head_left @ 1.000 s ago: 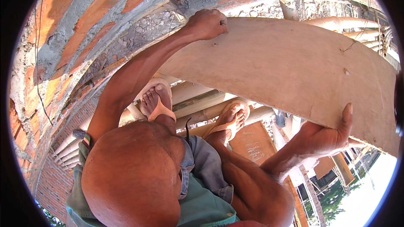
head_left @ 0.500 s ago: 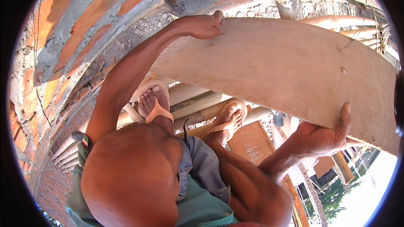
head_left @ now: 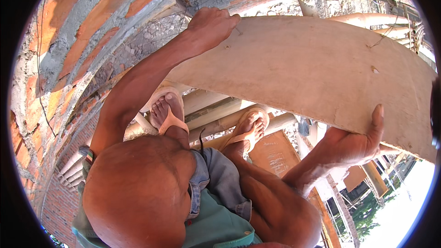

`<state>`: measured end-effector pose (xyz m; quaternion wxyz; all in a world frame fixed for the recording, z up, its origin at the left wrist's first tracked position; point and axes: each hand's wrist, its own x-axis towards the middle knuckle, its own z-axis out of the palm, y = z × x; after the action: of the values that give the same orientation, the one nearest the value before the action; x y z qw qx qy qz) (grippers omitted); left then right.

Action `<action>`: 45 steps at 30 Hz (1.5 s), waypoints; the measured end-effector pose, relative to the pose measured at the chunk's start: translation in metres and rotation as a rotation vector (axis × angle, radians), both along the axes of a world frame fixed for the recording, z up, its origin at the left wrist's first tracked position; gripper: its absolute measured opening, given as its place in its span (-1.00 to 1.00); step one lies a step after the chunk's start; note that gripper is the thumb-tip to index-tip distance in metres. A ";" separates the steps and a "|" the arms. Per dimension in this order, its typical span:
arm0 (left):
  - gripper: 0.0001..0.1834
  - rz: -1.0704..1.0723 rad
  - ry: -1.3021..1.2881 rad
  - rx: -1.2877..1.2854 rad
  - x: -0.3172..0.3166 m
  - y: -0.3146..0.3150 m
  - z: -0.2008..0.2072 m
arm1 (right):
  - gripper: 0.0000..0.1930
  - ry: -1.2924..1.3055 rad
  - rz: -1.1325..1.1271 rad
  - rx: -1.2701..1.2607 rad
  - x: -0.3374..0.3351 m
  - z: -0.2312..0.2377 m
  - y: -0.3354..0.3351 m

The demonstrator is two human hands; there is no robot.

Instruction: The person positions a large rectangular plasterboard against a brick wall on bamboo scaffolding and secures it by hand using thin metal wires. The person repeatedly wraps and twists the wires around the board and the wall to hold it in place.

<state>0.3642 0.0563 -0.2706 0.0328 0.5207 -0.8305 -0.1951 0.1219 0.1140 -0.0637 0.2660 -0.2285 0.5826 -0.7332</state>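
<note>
A long, flat plywood board [head_left: 298, 64] slants across in front of me, from near the brick wall toward the far right. At its far left end, my left hand [head_left: 212, 26] is closed, knuckles up. What looks like a thin nail [head_left: 239, 31] sticks out from its fingertips toward the board's face. My right hand [head_left: 351, 147] grips the board's near edge at the right, thumb on top and fingers underneath, mostly hidden.
An orange brick wall [head_left: 110, 4] with grey mortar rises on the left. My sandalled feet [head_left: 167, 110] stand on bamboo poles [head_left: 213, 121]. A brown panel [head_left: 275, 154] lies below, with gaps between the poles. Thin wires [head_left: 390, 30] stick up beyond the board's far edge.
My left hand has lifted slightly and drawn back, its fist turned, and a thin nail now shows at its fingertips. The board has shifted slightly; my right hand keeps its grip.
</note>
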 end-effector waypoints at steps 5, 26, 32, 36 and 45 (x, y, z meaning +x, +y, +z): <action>-0.82 -0.027 -0.097 -0.079 -0.004 -0.003 0.012 | -0.47 0.081 0.082 -0.083 -0.002 -0.001 -0.007; -0.66 -0.003 0.153 0.399 0.009 -0.035 0.007 | -0.14 0.188 0.259 -0.561 0.036 0.007 -0.063; -0.44 0.258 0.435 0.693 0.017 -0.014 0.045 | -0.09 0.206 0.273 -0.693 0.030 0.010 -0.070; -0.45 0.188 0.218 0.765 0.040 0.006 0.071 | -0.09 0.206 0.234 -0.684 0.027 0.014 -0.062; -0.57 0.117 -0.019 0.005 0.012 0.034 0.047 | -0.10 0.279 0.309 -0.706 0.009 0.008 -0.057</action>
<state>0.3762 0.0900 -0.2238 0.0350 0.5704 -0.7983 -0.1900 0.1310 0.0567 -0.0552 0.1968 -0.4877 0.2844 -0.8016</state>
